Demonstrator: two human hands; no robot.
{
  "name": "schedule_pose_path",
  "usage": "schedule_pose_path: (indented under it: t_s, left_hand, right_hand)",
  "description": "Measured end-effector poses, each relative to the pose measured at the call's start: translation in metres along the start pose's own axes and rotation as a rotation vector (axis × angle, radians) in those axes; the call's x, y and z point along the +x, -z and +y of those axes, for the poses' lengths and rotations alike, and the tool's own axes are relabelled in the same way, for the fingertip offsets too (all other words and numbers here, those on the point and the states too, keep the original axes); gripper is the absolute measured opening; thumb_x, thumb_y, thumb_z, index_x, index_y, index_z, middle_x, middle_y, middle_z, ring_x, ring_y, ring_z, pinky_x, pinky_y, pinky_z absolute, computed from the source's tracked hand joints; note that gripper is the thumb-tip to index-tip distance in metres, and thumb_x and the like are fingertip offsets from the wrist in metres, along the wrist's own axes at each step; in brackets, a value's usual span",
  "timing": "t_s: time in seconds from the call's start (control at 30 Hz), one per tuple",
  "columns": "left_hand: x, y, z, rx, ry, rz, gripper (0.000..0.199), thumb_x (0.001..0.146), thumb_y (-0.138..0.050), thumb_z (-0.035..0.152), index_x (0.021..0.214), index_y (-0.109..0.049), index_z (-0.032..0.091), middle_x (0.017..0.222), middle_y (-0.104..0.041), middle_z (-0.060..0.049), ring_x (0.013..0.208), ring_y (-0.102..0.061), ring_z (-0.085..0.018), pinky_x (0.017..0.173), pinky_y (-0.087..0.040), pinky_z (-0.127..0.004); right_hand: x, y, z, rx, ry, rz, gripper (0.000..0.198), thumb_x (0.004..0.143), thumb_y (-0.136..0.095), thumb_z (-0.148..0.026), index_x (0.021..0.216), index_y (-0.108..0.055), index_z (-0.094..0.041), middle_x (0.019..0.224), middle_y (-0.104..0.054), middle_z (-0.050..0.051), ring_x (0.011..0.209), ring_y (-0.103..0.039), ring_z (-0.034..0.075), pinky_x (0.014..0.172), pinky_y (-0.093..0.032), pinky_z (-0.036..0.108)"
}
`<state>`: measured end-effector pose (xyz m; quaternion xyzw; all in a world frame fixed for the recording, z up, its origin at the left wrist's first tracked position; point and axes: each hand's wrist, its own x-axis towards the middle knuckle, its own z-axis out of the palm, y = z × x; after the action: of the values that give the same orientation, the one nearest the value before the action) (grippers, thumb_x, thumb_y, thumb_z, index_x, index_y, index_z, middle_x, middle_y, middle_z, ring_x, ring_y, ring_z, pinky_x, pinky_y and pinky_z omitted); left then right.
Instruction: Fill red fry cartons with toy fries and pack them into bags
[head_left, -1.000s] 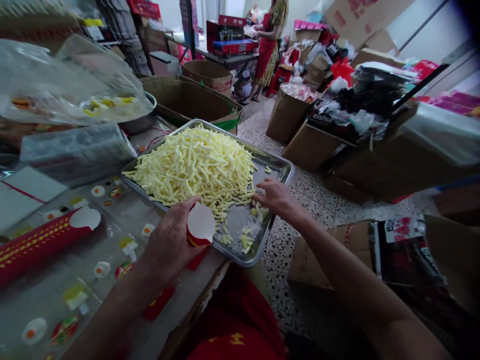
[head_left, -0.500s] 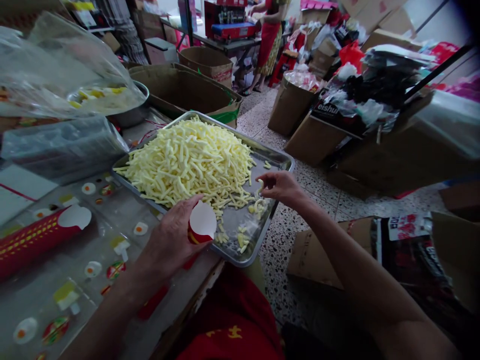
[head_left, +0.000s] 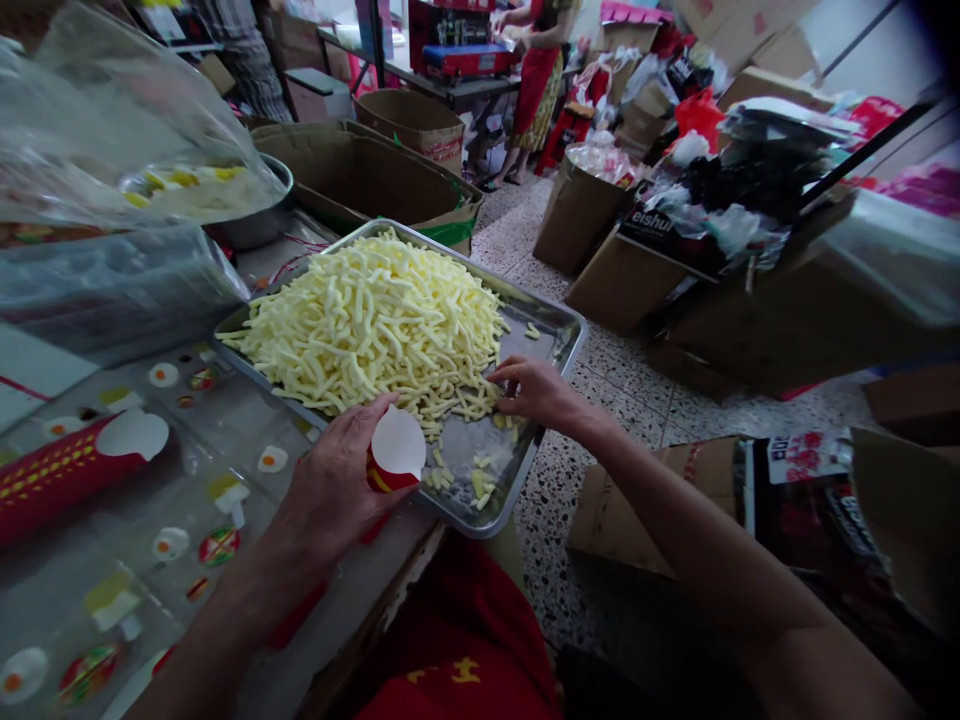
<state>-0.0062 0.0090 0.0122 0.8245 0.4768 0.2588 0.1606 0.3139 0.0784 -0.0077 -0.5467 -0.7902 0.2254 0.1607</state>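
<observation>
My left hand (head_left: pixel 341 480) is wrapped round a red french fry carton (head_left: pixel 396 450) with a white inner side, close to the tray's near edge. Pale yellow fry-shaped sticks (head_left: pixel 375 320) lie heaped on a metal tray (head_left: pixel 559 335). My right hand (head_left: pixel 532 392) is at the right edge of the heap, its fingers bent and drawn together low over the tray. Whatever is between its fingertips is hidden. Several short loose pieces (head_left: pixel 481 480) are scattered on the tray's near corner.
Left on the patterned table cover (head_left: pixel 285 505) lies a red stack of cartons (head_left: pixel 82 470). Behind it are a plastic-covered bowl (head_left: pixel 259 220) and clear wrapped packs (head_left: pixel 112 290). Cardboard boxes (head_left: pixel 360 180) stand beyond the tray and on the right. A person (head_left: pixel 536 90) stands farther back.
My right hand has moved left from the tray's right side to the edge of the heap. The curved piece seen in its fingers is now out of sight. My left hand keeps the carton.
</observation>
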Motion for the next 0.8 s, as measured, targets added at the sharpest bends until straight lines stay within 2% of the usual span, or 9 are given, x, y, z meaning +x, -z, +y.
schedule_pose_path:
  t_s: [0.1, 0.23, 0.4, 0.53, 0.63, 0.73, 0.8]
  left_hand:
    - [0.003, -0.002, 0.0, -0.004, -0.027, -0.001, 0.089, 0.072, -0.081, 0.044, 0.148, -0.04, 0.022, 0.143, -0.059, -0.013, 0.129, -0.058, -0.032, 0.109, -0.05, -0.048]
    - [0.011, -0.005, 0.006, -0.008, -0.052, 0.002, 0.089, 0.072, -0.082, 0.045, 0.147, -0.041, 0.02, 0.141, -0.06, -0.013, 0.129, -0.058, -0.032, 0.109, -0.049, -0.046]
    - [0.015, -0.005, 0.021, 0.089, 0.018, -0.095, 0.085, 0.073, -0.081, 0.047, 0.145, -0.043, 0.02, 0.137, -0.061, -0.014, 0.124, -0.061, -0.033, 0.103, -0.052, -0.044]
    - [0.015, 0.001, 0.036, 0.182, 0.094, -0.157, 0.082, 0.075, -0.08, 0.043, 0.145, -0.045, 0.019, 0.131, -0.064, -0.014, 0.119, -0.063, -0.033, 0.099, -0.053, -0.043]
    - [0.02, 0.002, 0.049, 0.235, 0.135, -0.164, 0.081, 0.074, -0.081, 0.04, 0.144, -0.046, 0.018, 0.127, -0.065, -0.015, 0.113, -0.064, -0.034, 0.095, -0.053, -0.043]
    - [0.027, 0.001, 0.061, 0.231, 0.154, -0.176, 0.083, 0.072, -0.083, 0.04, 0.143, -0.047, 0.017, 0.127, -0.065, -0.016, 0.114, -0.064, -0.034, 0.095, -0.052, -0.042]
    - [0.032, -0.001, 0.065, 0.219, 0.171, -0.172, 0.085, 0.071, -0.085, 0.042, 0.143, -0.047, 0.016, 0.126, -0.065, -0.017, 0.114, -0.064, -0.034, 0.095, -0.052, -0.042]
  right_hand:
    - [0.001, -0.005, -0.001, -0.095, 0.003, 0.014, 0.027, 0.071, -0.074, -0.019, 0.098, -0.082, -0.021, 0.094, -0.072, 0.004, 0.068, -0.057, 0.012, 0.067, -0.043, 0.026]
    - [0.004, -0.012, -0.006, -0.209, -0.12, 0.008, 0.012, 0.073, -0.073, -0.021, 0.081, -0.08, -0.017, 0.078, -0.07, 0.004, 0.067, -0.056, 0.014, 0.065, -0.039, 0.027]
    - [-0.005, -0.007, -0.019, -0.303, -0.199, 0.082, 0.015, 0.072, -0.074, -0.026, 0.084, -0.079, -0.02, 0.082, -0.073, 0.004, 0.072, -0.059, 0.017, 0.065, -0.037, 0.029]
    - [-0.022, 0.012, -0.033, -0.367, -0.142, 0.227, 0.016, 0.078, -0.065, -0.023, 0.089, -0.077, -0.019, 0.082, -0.073, 0.005, 0.074, -0.061, 0.017, 0.068, -0.037, 0.029]
    - [-0.029, 0.027, -0.041, -0.429, -0.053, 0.187, 0.012, 0.077, -0.062, -0.016, 0.078, -0.074, -0.018, 0.08, -0.072, 0.006, 0.075, -0.06, 0.017, 0.067, -0.037, 0.029]
    - [-0.03, 0.038, -0.045, -0.307, -0.095, 0.228, 0.008, 0.072, -0.065, -0.016, 0.072, -0.073, -0.018, 0.074, -0.07, 0.004, 0.069, -0.058, 0.015, 0.065, -0.038, 0.028]
    - [-0.03, 0.042, -0.048, -0.097, -0.163, 0.295, 0.006, 0.07, -0.068, -0.02, 0.072, -0.073, -0.018, 0.068, -0.067, 0.001, 0.062, -0.055, 0.013, 0.062, -0.039, 0.028]
